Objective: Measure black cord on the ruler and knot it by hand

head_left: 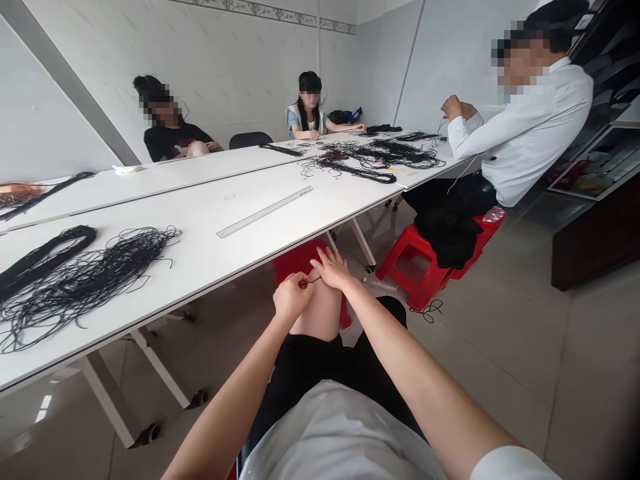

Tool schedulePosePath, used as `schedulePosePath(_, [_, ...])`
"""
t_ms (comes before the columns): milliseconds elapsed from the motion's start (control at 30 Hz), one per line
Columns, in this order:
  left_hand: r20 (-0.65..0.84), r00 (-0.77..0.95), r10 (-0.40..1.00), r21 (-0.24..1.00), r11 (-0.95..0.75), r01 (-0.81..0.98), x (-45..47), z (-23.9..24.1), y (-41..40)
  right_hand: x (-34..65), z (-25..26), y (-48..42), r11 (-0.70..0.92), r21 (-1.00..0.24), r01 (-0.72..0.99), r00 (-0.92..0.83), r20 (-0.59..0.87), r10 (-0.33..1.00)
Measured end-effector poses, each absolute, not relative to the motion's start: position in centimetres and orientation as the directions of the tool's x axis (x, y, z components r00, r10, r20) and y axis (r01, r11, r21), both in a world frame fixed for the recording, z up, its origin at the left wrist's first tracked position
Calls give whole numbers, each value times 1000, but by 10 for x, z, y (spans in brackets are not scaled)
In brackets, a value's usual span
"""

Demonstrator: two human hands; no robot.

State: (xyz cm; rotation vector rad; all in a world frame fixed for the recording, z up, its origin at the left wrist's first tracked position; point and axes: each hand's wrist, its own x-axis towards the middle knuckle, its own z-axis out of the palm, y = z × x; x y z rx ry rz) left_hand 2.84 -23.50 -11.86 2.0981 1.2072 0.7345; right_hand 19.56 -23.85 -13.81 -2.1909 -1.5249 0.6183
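My left hand (293, 297) is closed in a pinch over my bare knee. A short stretch of thin black cord (315, 280) shows between its fingertips and my other hand. Stretched out flat on the knee lies my right hand (331, 269), its fingers extended and its palm side down against the skin. The cord's end runs toward the right thumb and is hidden there. Both hands are below the edge of the white table (280, 230).
Black cord bundles (120, 267) lie at the table's left, near a clear ruler (265, 212). More tangled black cords (395, 153) are at the far end. Three people sit around the table. Red stools (415, 260) stand to the right; another is beyond my knee.
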Motion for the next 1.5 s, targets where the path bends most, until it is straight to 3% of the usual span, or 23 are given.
schedulePosePath(333, [-66, 545, 836, 906, -179, 385, 29, -131, -212, 196, -135, -242, -318, -567, 760, 291, -141, 946])
schedulePosePath(567, [-27, 589, 808, 949, -165, 270, 16, -134, -212, 194, -135, -241, -321, -571, 756, 302, -132, 944])
schedulePosePath(1000, [140, 511, 848, 814, -393, 429, 21, -123, -221, 195, -135, -241, -313, -573, 758, 294, -129, 947])
schedulePosePath(1500, [165, 475, 864, 730, -431, 530, 24, -124, -221, 196, -138, -240, -304, -589, 749, 293, -118, 949])
